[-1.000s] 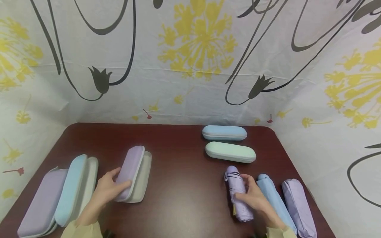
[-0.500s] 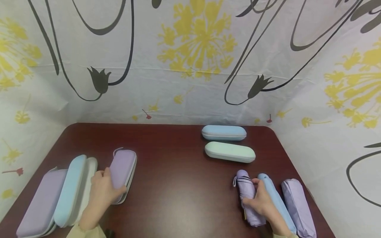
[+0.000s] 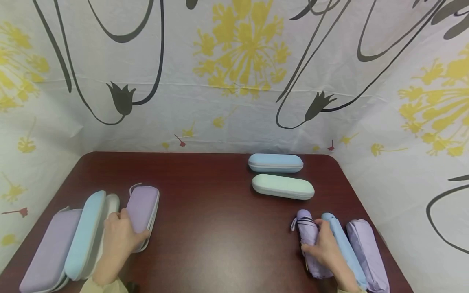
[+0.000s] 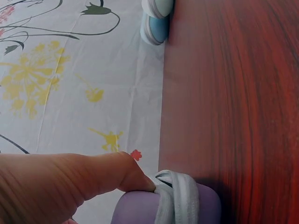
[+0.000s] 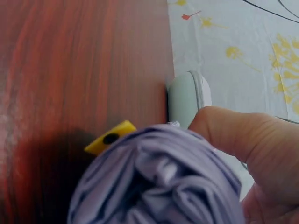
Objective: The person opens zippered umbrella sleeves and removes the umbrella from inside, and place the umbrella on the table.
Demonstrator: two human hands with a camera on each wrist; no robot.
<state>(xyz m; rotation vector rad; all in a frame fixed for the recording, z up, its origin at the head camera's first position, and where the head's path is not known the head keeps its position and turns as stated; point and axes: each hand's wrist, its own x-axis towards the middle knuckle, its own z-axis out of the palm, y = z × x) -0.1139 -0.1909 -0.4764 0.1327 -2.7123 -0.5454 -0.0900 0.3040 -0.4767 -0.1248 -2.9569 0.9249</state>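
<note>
The fingers of the left hand (image 3: 118,240) are clamped on the small purple case (image 3: 143,208), thumb at its right edge; those of the right hand (image 3: 325,245) grip the purple umbrella (image 3: 309,234), thumb on its left side. The step in hand looks like setting each beside its row; whether either rests fully on the worktop (image 3: 216,224) I cannot tell. The next move seems to call for lining both up with their neighbours, then spreading the fingers without nudging anything. Just left of the left fingers is a pale case (image 3: 112,202), then a light-blue case (image 3: 85,234) and a large purple case (image 3: 51,249). Just right of the right fingers lies a blue umbrella (image 3: 343,246), a lilac umbrella (image 3: 368,256) beyond. Ahead of them, well apart, sit a mint case (image 3: 283,187) and a sky-blue case (image 3: 276,162).
</note>
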